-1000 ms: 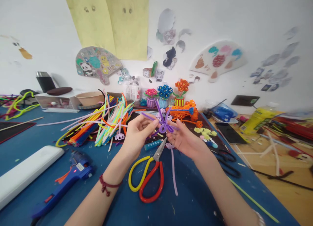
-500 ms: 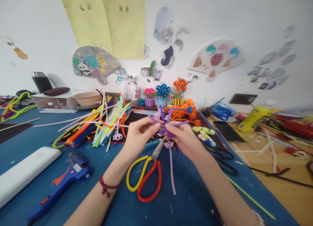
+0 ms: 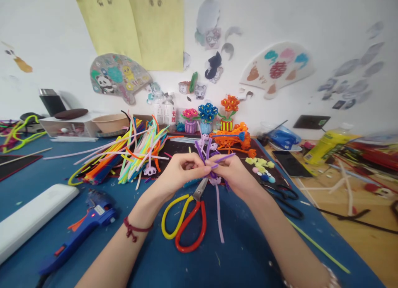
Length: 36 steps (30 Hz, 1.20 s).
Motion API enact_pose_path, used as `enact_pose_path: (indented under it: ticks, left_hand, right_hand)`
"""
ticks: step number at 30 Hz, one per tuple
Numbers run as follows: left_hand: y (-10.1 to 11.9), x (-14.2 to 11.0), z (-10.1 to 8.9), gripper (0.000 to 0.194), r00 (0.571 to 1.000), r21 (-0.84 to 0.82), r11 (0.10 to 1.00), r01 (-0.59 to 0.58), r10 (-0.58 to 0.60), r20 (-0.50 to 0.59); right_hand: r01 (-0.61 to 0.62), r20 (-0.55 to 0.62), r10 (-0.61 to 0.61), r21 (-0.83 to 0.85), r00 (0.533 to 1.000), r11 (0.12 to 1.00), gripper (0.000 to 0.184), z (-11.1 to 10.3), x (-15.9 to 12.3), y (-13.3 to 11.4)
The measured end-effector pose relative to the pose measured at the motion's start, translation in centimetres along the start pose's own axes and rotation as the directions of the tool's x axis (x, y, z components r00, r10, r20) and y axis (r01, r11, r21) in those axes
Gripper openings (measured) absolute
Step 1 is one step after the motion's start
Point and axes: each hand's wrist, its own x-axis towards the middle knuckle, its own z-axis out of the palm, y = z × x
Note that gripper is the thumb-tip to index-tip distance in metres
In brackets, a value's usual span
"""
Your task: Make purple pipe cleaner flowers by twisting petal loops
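Observation:
Both hands meet in front of me over the table, pinching dark purple pipe cleaners (image 3: 209, 149) whose ends stick up and to the right. My left hand (image 3: 190, 169) has thumb and forefinger closed on them from the left. From the right, my right hand (image 3: 228, 172) grips the same piece, and the fingers hide its middle. Just below lie scissors (image 3: 199, 194) with one yellow and one red handle, their tips under the hands. A pale lilac pipe cleaner (image 3: 219, 215) with a looped flower head runs down beside them. More lilac looped flowers (image 3: 203, 140) lie behind the hands.
Left are a bundle of coloured pipe cleaners (image 3: 133, 155), a blue glue gun (image 3: 83, 230) and a white case (image 3: 34, 217). Pipe-cleaner flowers in pots (image 3: 207, 118) stand by the wall. Right are orange flowers (image 3: 233, 140), black scissors (image 3: 287, 201), a phone (image 3: 292, 163) and a yellow bottle (image 3: 329, 145).
The purple pipe cleaners have turned in my fingers; their spread ends and lower loops show less now. My hands have closed nearer together. The view has shifted slightly.

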Motion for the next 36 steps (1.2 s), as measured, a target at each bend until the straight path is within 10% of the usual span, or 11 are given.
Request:
enact_pose_path:
  ticks: [22, 30, 36]
  left_hand:
    - [0.9, -0.2, 0.0, 0.023, 1.0, 0.101, 0.995, -0.024, 0.025, -0.009]
    - [0.9, -0.3, -0.2, 0.021, 0.999, 0.09, 0.996, -0.024, 0.022, 0.029]
    - [1.4, -0.3, 0.0, 0.024, 0.997, 0.113, 0.993, -0.028, 0.036, -0.068]
  right_hand:
    - [-0.211, 0.088, 0.211, -0.005, 0.974, 0.977, 0.038, -0.4, -0.7, -1.2]
    - [-0.109, 0.243, 0.121, -0.063, 0.963, 0.992, 0.027, -0.4, -0.9, -1.2]
    - [0.085, 0.131, -0.06, -0.193, 0.99, 0.978, 0.026, -0.2, -0.8, -1.4]
